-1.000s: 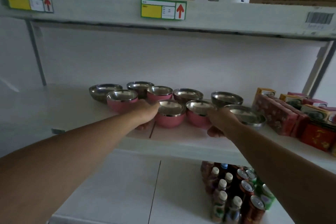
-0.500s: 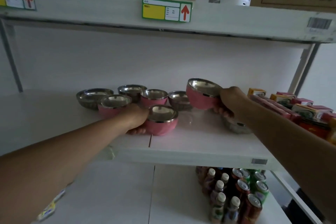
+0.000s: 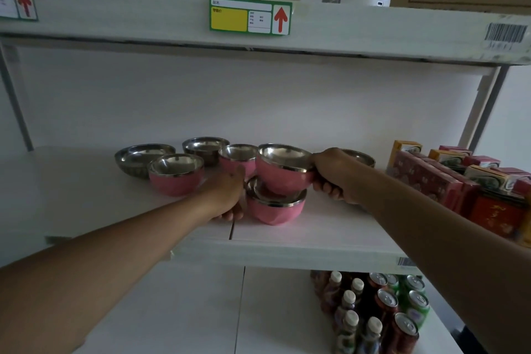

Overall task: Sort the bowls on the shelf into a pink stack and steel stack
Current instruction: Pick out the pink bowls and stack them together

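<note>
The right hand (image 3: 333, 175) holds a pink bowl (image 3: 283, 169) by its rim and wall, its grip closed on the near right side, and carries it tilted slightly just above a second pink bowl (image 3: 274, 205) that stands at the front of the shelf (image 3: 330, 236). The left hand (image 3: 227, 195) is wrapped against that lower bowl's left wall, grip closed on it to steady it. The step in hand looks like nesting the first pink pair. To do it well, the carried bowl should be levelled and centred over the lower rim before it goes down, since a tilted entry could catch steel lip on steel lip and skid the base bowl toward the shelf edge; the left hand's brace guards against that. The right fingers (image 3: 327, 190) curl under the bowl's side and would need to slip clear as it seats. Two more pink bowls, one at front left (image 3: 175, 174) and one behind (image 3: 237, 158), wait among the plain steel bowls (image 3: 143, 156) further back; another steel bowl (image 3: 360, 156) shows behind the right wrist.
</note>
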Action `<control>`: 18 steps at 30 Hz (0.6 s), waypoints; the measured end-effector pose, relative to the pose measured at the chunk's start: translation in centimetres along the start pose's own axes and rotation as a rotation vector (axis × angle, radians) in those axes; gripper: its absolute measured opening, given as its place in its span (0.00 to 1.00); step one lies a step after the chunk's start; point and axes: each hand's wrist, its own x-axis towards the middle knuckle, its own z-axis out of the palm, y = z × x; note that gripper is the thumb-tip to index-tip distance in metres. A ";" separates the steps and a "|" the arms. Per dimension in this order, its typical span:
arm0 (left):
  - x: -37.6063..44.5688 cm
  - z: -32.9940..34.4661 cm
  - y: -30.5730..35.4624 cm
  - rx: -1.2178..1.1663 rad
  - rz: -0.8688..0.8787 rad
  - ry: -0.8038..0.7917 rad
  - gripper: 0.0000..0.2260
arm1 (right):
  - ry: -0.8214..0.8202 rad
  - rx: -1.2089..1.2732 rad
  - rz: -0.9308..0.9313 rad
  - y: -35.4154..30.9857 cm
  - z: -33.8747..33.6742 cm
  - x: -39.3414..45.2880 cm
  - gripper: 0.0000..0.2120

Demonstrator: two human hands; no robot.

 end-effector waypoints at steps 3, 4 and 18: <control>0.4 -1.1 -1.4 0.074 0.075 0.078 0.36 | -0.036 -0.067 -0.040 0.6 1.1 0.2 0.27; 0.5 -1.5 -1.9 0.097 0.086 0.090 0.37 | -0.047 -0.079 -0.057 0.8 1.5 0.2 0.26; -1.7 -4.4 -3.2 0.513 0.347 0.192 0.24 | 0.136 -0.273 -0.273 3.9 0.7 1.7 0.21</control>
